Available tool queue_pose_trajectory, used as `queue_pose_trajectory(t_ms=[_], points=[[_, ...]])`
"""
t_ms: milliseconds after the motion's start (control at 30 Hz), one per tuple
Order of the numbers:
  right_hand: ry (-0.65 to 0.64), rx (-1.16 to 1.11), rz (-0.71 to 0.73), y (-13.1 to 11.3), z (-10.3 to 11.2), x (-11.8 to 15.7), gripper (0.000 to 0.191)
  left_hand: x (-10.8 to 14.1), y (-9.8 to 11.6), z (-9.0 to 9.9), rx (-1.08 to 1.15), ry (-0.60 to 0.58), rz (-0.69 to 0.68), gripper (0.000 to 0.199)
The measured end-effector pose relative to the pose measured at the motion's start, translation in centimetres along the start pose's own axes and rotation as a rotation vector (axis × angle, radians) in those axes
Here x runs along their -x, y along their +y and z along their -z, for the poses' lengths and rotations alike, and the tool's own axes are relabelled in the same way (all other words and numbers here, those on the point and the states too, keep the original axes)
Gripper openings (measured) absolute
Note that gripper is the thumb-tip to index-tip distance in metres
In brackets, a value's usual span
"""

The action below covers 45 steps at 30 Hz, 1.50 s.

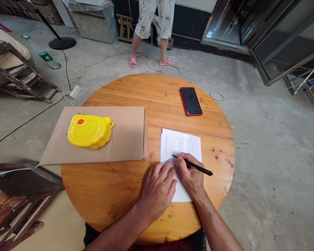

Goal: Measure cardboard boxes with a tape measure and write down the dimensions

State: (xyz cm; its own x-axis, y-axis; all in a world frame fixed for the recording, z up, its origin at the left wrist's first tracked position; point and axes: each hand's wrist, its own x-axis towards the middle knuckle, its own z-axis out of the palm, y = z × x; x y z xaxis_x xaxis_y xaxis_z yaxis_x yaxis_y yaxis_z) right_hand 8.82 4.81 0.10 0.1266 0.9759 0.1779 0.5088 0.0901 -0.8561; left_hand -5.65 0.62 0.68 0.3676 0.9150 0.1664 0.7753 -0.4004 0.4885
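Note:
A black pen (202,169) is gripped in my right hand (192,176), its tip touching a white sheet of paper (181,192) near the last rows of small handwriting. The writing fills the upper part of the sheet in columns; it is too small to read. My left hand (159,186) lies flat with its fingers stretched out over the paper's left edge. Left of the paper, a yellow tape measure (90,130) with a red button rests on a brown cardboard box (128,139). Beyond the paper lies a phone (191,101) in a red case, its screen dark.
The round wooden table (115,195) stands on a concrete floor (274,146). Cables (178,71) run across the floor behind it. A person (154,21) in pink slippers stands beyond the table. Wooden chairs (21,75) and a plastic bottle (48,59) are at the left.

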Motion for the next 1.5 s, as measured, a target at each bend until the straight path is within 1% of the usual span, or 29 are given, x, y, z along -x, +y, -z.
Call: queue_pose_trajectory(t_ms=[433,633,867,1033,1100,1300,1500], points=[[0.062,-0.056,-0.074,0.0,0.02,0.2,0.018,-0.05,-0.02,0.01,-0.007,-0.003,0.001,0.033],[0.063,-0.012,-0.032,-0.15,0.03,0.09,0.018,-0.04,-0.08,-0.04,0.002,-0.006,0.002,0.034],[0.05,-0.038,-0.043,-0.12,0.12,0.06,0.018,-0.07,-0.05,-0.04,-0.001,0.013,-0.006,0.033],[0.052,-0.012,-0.012,-0.19,0.12,0.02,0.018,-0.06,-0.06,-0.03,-0.002,0.021,-0.006,0.035],[0.06,-0.026,-0.027,-0.05,0.13,0.15,0.017,-0.03,-0.09,-0.08,-0.004,0.019,-0.008,0.034],[0.084,-0.132,-0.145,0.67,0.18,0.61,0.017,-0.04,-0.15,-0.23,-0.014,0.017,-0.016,0.034],[0.07,-0.12,-0.13,0.53,0.25,0.49,0.017,-0.04,-0.09,-0.17,-0.015,0.018,-0.015,0.034]])
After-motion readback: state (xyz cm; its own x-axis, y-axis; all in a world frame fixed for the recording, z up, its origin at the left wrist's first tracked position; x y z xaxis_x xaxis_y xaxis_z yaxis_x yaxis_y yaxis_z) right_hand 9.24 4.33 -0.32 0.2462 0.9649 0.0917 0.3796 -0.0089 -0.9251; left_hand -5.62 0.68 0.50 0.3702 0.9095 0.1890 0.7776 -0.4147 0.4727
